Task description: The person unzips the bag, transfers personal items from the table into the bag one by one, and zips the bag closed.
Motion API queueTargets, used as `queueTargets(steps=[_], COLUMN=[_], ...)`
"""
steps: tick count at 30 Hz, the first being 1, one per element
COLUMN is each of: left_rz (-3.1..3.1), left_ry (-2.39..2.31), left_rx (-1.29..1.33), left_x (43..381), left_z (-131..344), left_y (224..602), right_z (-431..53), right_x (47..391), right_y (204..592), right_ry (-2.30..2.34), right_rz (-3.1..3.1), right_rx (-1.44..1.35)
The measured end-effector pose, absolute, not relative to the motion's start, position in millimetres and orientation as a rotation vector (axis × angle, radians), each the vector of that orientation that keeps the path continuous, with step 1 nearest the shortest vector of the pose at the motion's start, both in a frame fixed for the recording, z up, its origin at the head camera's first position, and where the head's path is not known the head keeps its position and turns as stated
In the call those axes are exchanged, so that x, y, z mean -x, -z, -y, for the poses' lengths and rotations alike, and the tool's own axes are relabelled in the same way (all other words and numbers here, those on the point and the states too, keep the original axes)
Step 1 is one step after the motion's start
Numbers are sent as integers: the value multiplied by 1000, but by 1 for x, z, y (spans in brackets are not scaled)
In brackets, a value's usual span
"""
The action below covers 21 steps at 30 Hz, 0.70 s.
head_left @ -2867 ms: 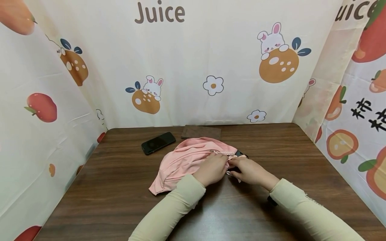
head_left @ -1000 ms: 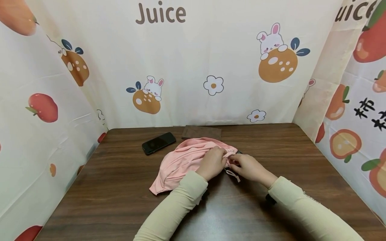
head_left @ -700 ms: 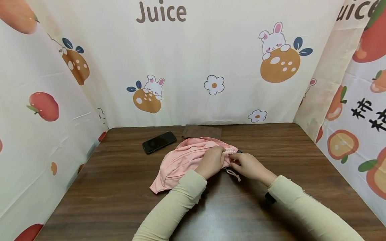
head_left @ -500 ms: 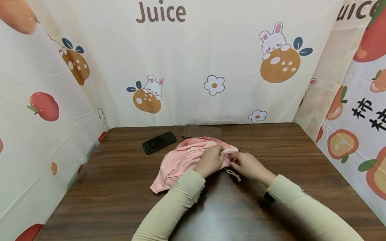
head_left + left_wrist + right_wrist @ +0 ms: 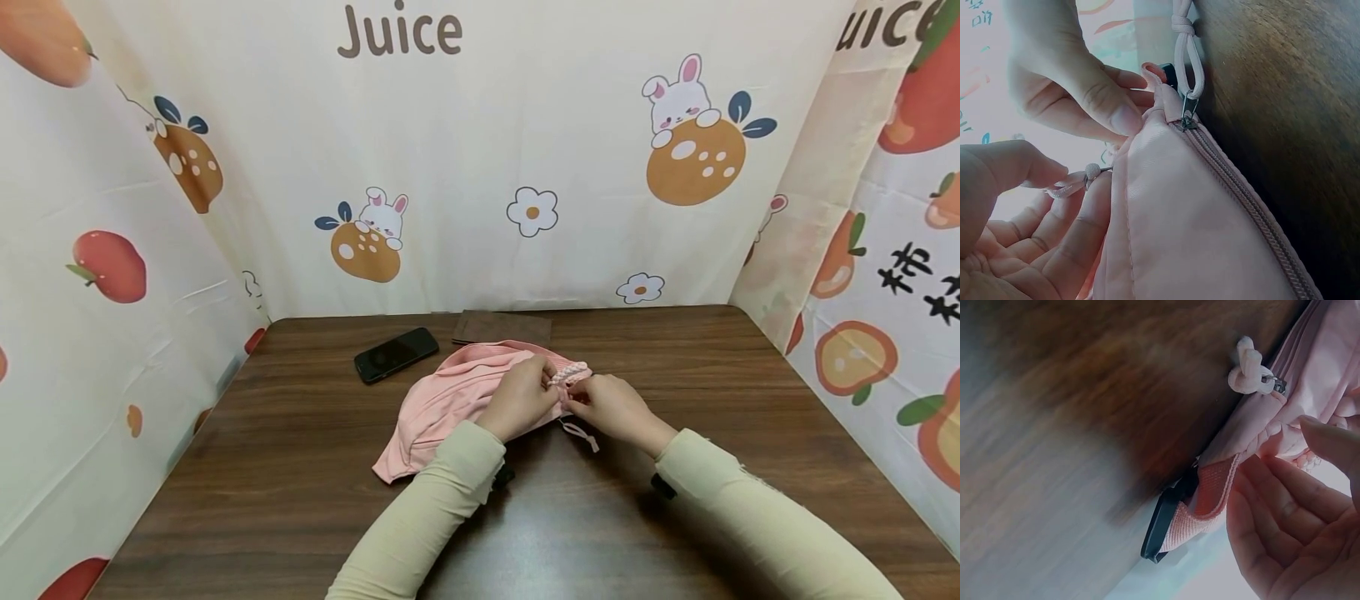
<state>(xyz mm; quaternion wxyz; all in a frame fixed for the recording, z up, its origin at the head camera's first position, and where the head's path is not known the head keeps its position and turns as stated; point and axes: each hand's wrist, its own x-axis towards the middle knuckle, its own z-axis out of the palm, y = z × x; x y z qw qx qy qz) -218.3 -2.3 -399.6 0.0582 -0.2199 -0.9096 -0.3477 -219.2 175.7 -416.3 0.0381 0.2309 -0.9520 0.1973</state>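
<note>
Long, pale greenish-cream sleeves cover both arms: the left sleeve (image 5: 427, 508) ends in a plain, broad cuff just behind the bare left hand (image 5: 520, 397), and the right sleeve (image 5: 765, 512) ends likewise behind the bare right hand (image 5: 615, 408). The cloth is lightly creased, with a ragged little ridge along the right forearm's outer edge. Small black pieces (image 5: 663, 486) show beneath both cuffs.
</note>
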Motion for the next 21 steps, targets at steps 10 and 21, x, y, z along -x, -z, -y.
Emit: queueTargets(steps=[10, 21], left_rz=[2742, 2714], left_ry=[1114, 1079], left_rx=[656, 676], left_x=[218, 214], left_z=[6, 18], left_y=[401, 396], right_z=[-172, -169], right_x=[221, 218], right_y=[418, 420], right_ry=[-552, -553], right_rz=[2951, 2890], right_rx=[-639, -644])
